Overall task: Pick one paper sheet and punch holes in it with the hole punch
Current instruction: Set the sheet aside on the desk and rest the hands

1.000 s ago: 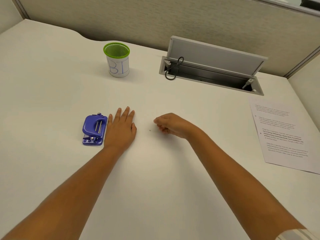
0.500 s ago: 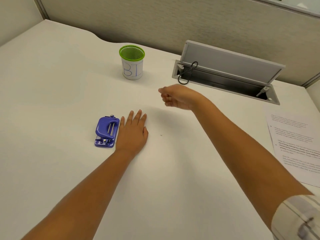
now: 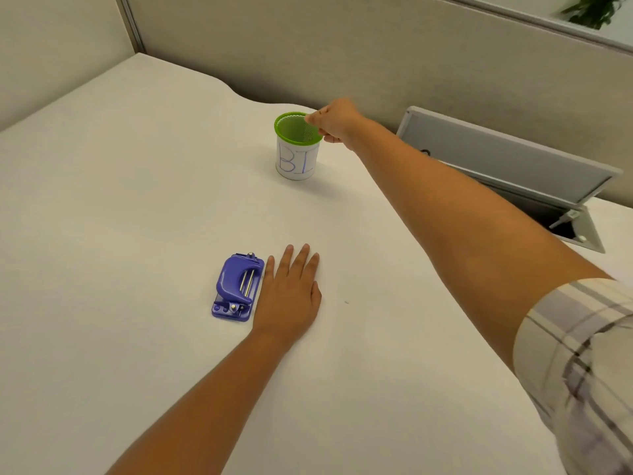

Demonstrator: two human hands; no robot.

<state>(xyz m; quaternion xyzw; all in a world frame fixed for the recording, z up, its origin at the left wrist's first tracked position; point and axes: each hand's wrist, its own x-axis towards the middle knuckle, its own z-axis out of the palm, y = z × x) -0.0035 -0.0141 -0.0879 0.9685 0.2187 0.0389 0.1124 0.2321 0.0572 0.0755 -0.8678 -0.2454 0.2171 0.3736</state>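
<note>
Here hole punch [image 3: 237, 288] touches flat left hand [image 3: 289, 296]; curled right hand [image 3: 334, 121] far

One head-worn camera — looking forward and down across the desk [image 3: 137, 207] — close above.

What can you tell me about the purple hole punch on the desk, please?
The purple hole punch is a small plastic one with a rounded, arched lever over a flat base, two metal rods showing beside the lever and small metal studs at both ends. It lies flat on the white desk, long side pointing away from the person, lever not pressed. No paper is seen in it. The left hand rests flat on the desk right beside it, at its right edge.
</note>
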